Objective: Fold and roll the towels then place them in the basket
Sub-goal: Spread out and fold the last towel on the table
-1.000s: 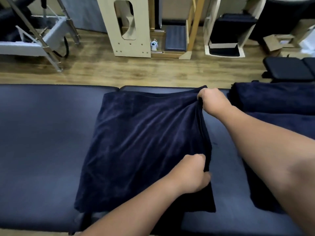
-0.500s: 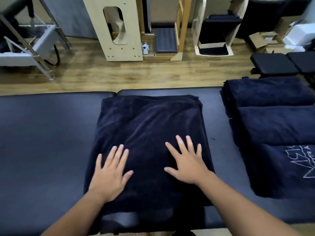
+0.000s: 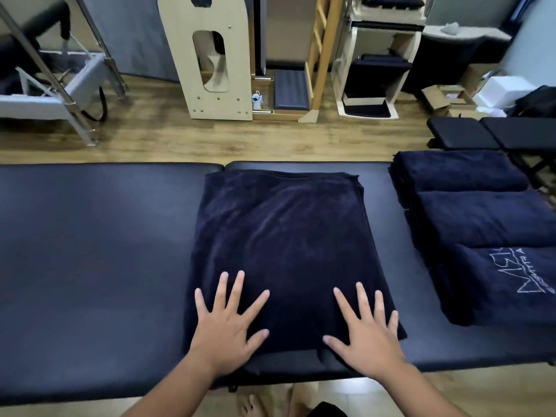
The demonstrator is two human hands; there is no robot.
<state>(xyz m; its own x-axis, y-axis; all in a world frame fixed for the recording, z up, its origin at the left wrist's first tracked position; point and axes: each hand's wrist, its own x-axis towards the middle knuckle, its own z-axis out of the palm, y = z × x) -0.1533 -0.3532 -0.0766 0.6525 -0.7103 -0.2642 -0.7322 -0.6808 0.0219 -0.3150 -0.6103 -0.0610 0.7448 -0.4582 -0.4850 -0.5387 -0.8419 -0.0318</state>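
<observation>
Currently: dark padded table (image 3: 90, 251) spans the frame. Folded navy towel (image 3: 285, 236) lies flat at its centre, far edge near the table's far side, near edge by the front. Left hand (image 3: 224, 329) flat on the towel's near-left corner, fingers spread straight, no grip on anything. Right hand (image 3: 368, 335) flat on the near-right corner, fingers also spread, pressing down. Further right, three folded navy towels (image 3: 481, 224) lie side by side, nearest one showing pale lettering.

Soft even indoor light, wide-angle edge bending, slight blur
</observation>
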